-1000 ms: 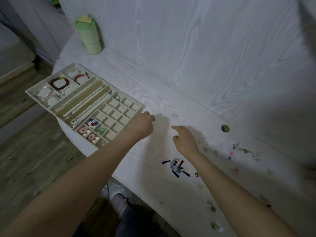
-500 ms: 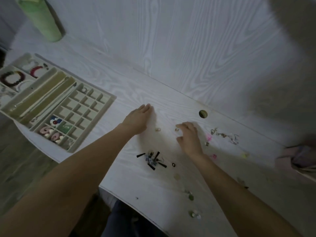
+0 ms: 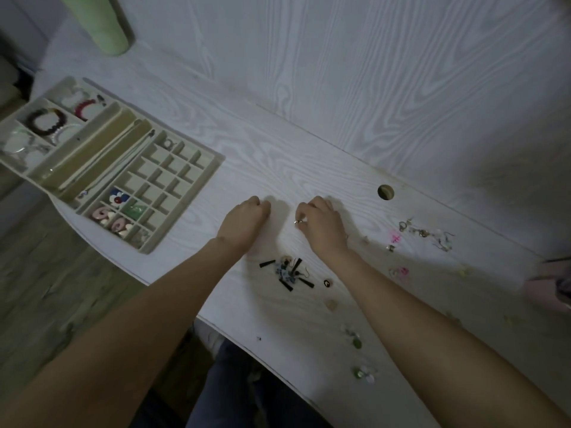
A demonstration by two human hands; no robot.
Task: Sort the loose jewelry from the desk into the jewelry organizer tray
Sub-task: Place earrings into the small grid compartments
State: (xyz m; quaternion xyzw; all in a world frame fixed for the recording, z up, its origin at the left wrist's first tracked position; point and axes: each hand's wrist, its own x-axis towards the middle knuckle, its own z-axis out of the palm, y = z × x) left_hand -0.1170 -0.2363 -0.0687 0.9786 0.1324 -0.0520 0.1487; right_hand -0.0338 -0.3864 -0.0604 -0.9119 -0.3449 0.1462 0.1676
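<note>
A white wooden desk [image 3: 309,149] stands against a white wall, with a small round hole [image 3: 386,192] near its back edge. A tray [image 3: 213,168] with many little boxes lies on the left part of the desk. Bead bracelets [image 3: 43,120] sit in its big boxes at the far end, and a flower piece [image 3: 118,197] and pink earrings [image 3: 106,217] sit in small boxes at the near end. A green bottle [image 3: 99,23] stands behind the tray, well apart from it. The left hand [image 3: 245,222] rests on the desk with its fingers curled under; I cannot tell if it holds anything. The right hand [image 3: 323,225] is just beside it and pinches a small shiny ring [image 3: 299,221] with its fingertips. Near the wrists lies a black and blue bunch [image 3: 287,271] of jewelry. More small pieces [image 3: 423,233] lie to the right on the desk, and green bits [image 3: 358,344] lie near the front edge.
</note>
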